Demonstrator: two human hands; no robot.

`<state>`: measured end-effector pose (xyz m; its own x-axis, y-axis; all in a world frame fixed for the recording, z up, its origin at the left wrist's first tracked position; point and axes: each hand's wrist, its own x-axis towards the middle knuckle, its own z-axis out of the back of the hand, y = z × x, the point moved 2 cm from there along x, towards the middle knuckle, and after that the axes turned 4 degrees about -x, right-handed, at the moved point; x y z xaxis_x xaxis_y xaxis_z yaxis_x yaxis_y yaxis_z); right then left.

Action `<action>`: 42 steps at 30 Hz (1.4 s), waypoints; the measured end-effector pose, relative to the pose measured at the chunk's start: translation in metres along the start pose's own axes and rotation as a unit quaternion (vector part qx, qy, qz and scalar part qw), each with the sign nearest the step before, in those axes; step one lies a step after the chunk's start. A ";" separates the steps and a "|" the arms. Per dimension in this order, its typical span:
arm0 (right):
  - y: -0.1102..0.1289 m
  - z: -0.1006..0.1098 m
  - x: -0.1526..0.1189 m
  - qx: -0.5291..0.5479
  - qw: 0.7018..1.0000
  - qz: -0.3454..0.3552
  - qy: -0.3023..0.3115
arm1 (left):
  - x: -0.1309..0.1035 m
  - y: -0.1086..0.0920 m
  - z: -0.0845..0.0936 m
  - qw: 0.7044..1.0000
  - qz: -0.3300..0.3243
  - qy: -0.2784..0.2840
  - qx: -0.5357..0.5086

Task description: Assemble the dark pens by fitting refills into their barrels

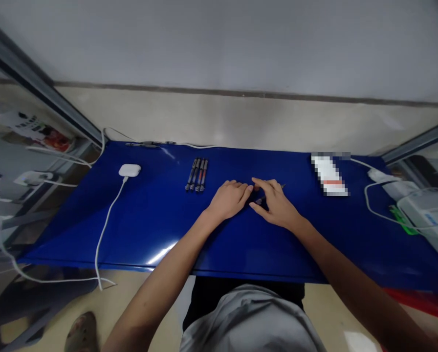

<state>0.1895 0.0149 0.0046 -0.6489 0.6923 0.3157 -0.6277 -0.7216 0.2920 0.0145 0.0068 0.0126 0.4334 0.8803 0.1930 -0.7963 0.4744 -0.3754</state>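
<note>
My left hand [229, 199] rests palm down over the blue tabletop [145, 215], its fingers bent and pressed together. Whatever lies beneath those fingers is hidden. Close beside it on the right, my right hand [276, 204] arches over a dark pen [260, 200], thumb and forefinger apart. One end of this pen shows between thumb and forefinger, and a thin tip sticks out past the far side of the hand; the rest is covered. To the left of both hands, several dark pens [196, 174] lie side by side in a row.
A white earbud case [130, 170] on a white cable [108, 220] lies at the left. More pens [145, 144] lie along the back edge. At the right are a blurred-out white object [330, 175], a power strip [424, 205] with cables, and a green item [404, 220].
</note>
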 end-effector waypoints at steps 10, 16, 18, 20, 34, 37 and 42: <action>0.003 -0.008 0.003 -0.041 0.997 0.065 0.006 | 0.000 -0.005 -0.003 0.998 -0.004 0.018 -0.059; 0.008 -0.004 0.002 -0.016 0.995 0.091 0.029 | 0.003 -0.011 -0.010 0.979 -0.003 0.047 -0.197; 0.010 -0.003 0.000 -0.015 0.994 0.103 0.037 | 0.002 -0.009 -0.012 0.958 -0.012 0.068 -0.277; 0.014 -0.003 -0.002 -0.021 0.992 0.122 0.037 | 0.001 -0.007 -0.013 0.933 -0.023 0.094 -0.347; -0.006 0.009 -0.006 -0.069 0.988 0.022 -0.135 | -0.024 0.089 0.070 0.932 0.324 -0.164 -0.009; -0.007 0.008 -0.004 -0.077 0.991 -0.003 -0.109 | -0.044 0.119 0.083 0.896 0.418 -0.131 0.071; -0.004 0.003 -0.003 -0.085 0.993 -0.021 -0.080 | -0.055 0.133 0.080 0.899 0.431 -0.040 0.058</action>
<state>0.1953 0.0155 0.0055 -0.5532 0.7016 0.4491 -0.7246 -0.6713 0.1562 -0.1487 0.0222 0.0245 -0.3953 0.9167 -0.0578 -0.8625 -0.3921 -0.3198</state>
